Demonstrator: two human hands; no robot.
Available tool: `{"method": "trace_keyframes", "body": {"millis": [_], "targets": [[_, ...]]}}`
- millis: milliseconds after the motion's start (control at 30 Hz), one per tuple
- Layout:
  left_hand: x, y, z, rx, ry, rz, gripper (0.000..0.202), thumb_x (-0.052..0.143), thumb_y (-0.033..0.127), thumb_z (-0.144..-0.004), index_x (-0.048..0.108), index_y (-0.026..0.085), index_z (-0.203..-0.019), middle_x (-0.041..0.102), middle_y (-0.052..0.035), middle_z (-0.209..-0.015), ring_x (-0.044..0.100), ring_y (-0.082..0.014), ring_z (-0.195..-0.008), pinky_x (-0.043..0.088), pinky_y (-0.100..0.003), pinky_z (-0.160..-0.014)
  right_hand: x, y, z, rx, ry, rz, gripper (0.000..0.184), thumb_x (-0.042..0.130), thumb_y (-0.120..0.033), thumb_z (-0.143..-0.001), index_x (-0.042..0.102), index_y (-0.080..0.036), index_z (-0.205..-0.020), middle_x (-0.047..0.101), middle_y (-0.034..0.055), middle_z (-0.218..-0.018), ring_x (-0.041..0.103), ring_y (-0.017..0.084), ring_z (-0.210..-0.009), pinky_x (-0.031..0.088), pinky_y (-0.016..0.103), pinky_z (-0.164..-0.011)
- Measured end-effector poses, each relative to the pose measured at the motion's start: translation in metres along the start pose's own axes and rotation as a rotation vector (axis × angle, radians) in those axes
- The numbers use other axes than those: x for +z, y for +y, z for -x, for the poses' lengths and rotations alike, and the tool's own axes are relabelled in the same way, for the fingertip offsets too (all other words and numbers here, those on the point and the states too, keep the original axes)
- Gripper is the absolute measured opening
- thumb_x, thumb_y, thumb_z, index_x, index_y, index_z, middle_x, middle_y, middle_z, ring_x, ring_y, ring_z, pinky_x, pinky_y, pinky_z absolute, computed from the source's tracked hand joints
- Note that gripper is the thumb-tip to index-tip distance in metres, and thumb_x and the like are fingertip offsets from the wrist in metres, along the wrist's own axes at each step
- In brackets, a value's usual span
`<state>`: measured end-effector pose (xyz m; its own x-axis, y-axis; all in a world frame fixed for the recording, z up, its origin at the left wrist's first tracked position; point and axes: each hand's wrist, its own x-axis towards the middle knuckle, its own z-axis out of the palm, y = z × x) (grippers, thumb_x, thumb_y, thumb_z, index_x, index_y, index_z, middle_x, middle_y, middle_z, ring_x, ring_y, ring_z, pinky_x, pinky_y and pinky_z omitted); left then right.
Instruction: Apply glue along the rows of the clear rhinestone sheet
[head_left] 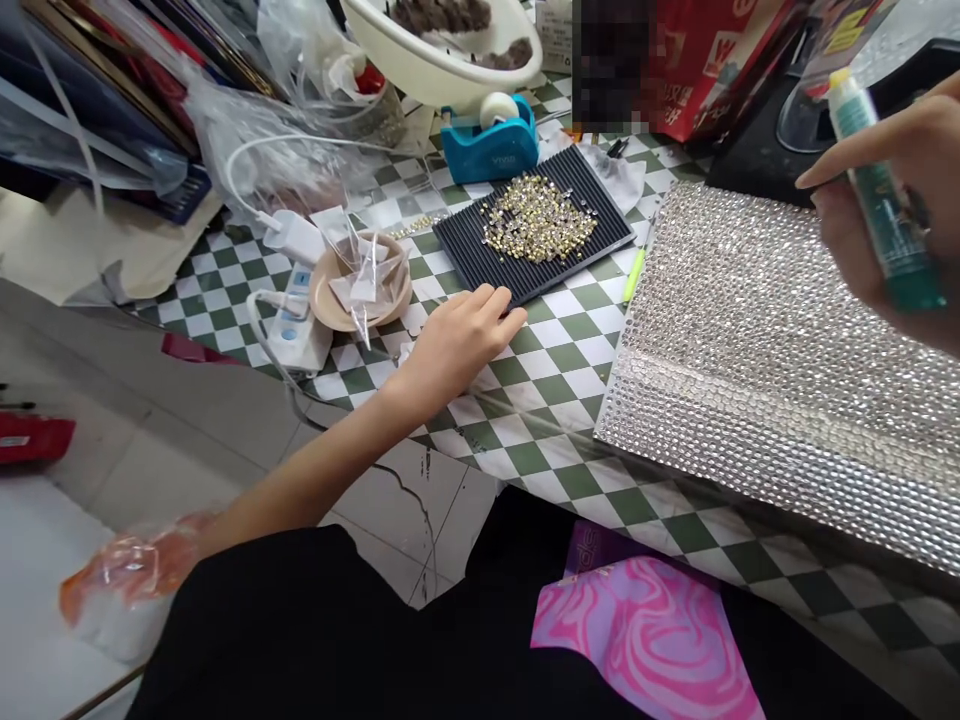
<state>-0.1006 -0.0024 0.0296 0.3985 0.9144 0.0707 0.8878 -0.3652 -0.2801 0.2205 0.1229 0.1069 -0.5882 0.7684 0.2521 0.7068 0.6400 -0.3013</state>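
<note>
My left hand [459, 340] rests on the green-and-white checked tablecloth [555, 380], fingers curled loosely, fingertips at the near edge of a black ribbed tray [465, 245] heaped with small gold rhinestones [538, 217]. It holds nothing. My right hand [892, 200] is raised at the right edge, wrapped round a green glue tube [889, 200] with a white top and yellow tip. Below it lies a large board covered in silver rhinestones [765, 340].
A tan dish [322, 295] of clear wrappers, a white power strip [296, 330] and charger sit left of the tray. A blue tape dispenser [489, 145], a cream bowl [442, 70] and a red bag [712, 60] stand behind. A yellow-green pen [634, 275] lies beside the board.
</note>
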Motion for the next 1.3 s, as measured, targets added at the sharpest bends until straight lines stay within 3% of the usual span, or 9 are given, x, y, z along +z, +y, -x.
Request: {"method": "trace_keyframes", "body": {"millis": [133,267,433,600,733,833,933,1033,1300], "targets": [[-0.001,-0.005,0.001,0.042,-0.042,0.039,0.033,0.035,0.001,-0.089,0.065,0.015,-0.089,0.061,-0.0103,-0.088,0.055,-0.022,-0.08,0.041,-0.033,-0.064,0.0,0.006,-0.006,-0.09,-0.001,0.171,0.039,0.032,-0.056,-0.098,0.058,-0.036,-0.12,0.053,0.006,-0.121,0.053,0.028,-0.123,0.042,0.045,-0.093],[0.0,-0.011,-0.008,0.106,-0.033,0.095,0.029,0.034,0.006,-0.093,0.062,0.013,-0.089,0.06,-0.01,-0.087,0.053,-0.021,-0.079,0.044,-0.033,-0.067,0.011,0.002,-0.024,-0.186,-0.117,0.119,0.039,0.031,-0.053,-0.098,0.058,-0.035,-0.119,0.056,0.0071,-0.109,0.057,0.022,-0.111,0.044,0.042,-0.086],[0.011,-0.026,-0.036,-0.044,0.079,0.278,0.021,0.039,0.011,-0.093,0.059,0.014,-0.095,0.059,-0.0099,-0.094,0.057,-0.0229,-0.095,0.05,-0.038,-0.085,0.045,-0.007,-0.063,-0.231,-0.163,-0.029,0.033,0.037,-0.048,-0.099,0.06,-0.034,-0.118,0.063,0.0069,-0.112,0.061,0.017,-0.102,0.047,0.037,-0.093],[0.027,-0.035,-0.042,-0.225,0.139,0.515,0.029,0.038,0.007,-0.089,0.062,0.019,-0.101,0.059,-0.0079,-0.105,0.058,-0.0235,-0.108,0.05,-0.045,-0.102,0.078,-0.022,-0.096,-0.097,-0.206,-0.169,0.018,0.045,-0.033,-0.097,0.06,-0.028,-0.105,0.067,0.0061,-0.111,0.061,0.018,-0.104,0.047,0.037,-0.101],[0.029,-0.035,-0.017,-0.509,0.293,0.713,0.037,0.046,0.009,-0.085,0.055,0.023,-0.118,0.055,-0.0087,-0.123,0.054,-0.0226,-0.122,0.052,-0.04,-0.105,0.091,-0.024,-0.11,0.129,-0.217,-0.255,0.013,0.051,-0.026,-0.094,0.06,-0.027,-0.103,0.066,0.0055,-0.104,0.062,0.018,-0.094,0.049,0.04,-0.095],[0.027,-0.033,0.003,-0.655,0.284,0.922,0.051,0.054,0.013,-0.083,0.043,0.023,-0.131,0.044,-0.012,-0.143,0.046,-0.0259,-0.137,0.049,-0.044,-0.112,0.097,-0.021,-0.118,0.277,-0.26,-0.426,0.013,0.053,-0.022,-0.093,0.058,-0.026,-0.104,0.064,0.005,-0.102,0.062,0.015,-0.085,0.054,0.037,-0.081],[0.025,-0.029,0.01,-0.687,0.198,1.092,0.056,0.059,0.018,-0.082,0.04,0.023,-0.134,0.037,-0.0132,-0.152,0.035,-0.0305,-0.147,0.041,-0.05,-0.118,0.097,-0.021,-0.126,0.337,-0.345,-0.554,0.014,0.05,-0.019,-0.093,0.055,-0.024,-0.105,0.061,0.0046,-0.102,0.061,0.013,-0.082,0.053,0.031,-0.07],[0.026,-0.027,0.006,-0.721,0.142,1.213,0.057,0.06,0.019,-0.081,0.041,0.022,-0.134,0.041,-0.0146,-0.15,0.031,-0.0323,-0.15,0.04,-0.053,-0.119,0.096,-0.024,-0.131,0.379,-0.394,-0.653,0.015,0.054,-0.018,-0.091,0.055,-0.023,-0.104,0.059,0.0037,-0.1,0.059,0.012,-0.082,0.05,0.028,-0.067],[0.037,-0.035,0.0,-0.851,0.203,1.47,0.064,0.06,0.012,-0.078,0.039,0.024,-0.137,0.042,-0.0148,-0.154,0.035,-0.0289,-0.149,0.03,-0.055,-0.123,0.104,-0.028,-0.135,0.374,-0.327,-0.67,0.016,0.066,-0.021,-0.084,0.058,-0.022,-0.098,0.058,0.004,-0.099,0.053,0.013,-0.087,0.05,0.028,-0.069]]}}
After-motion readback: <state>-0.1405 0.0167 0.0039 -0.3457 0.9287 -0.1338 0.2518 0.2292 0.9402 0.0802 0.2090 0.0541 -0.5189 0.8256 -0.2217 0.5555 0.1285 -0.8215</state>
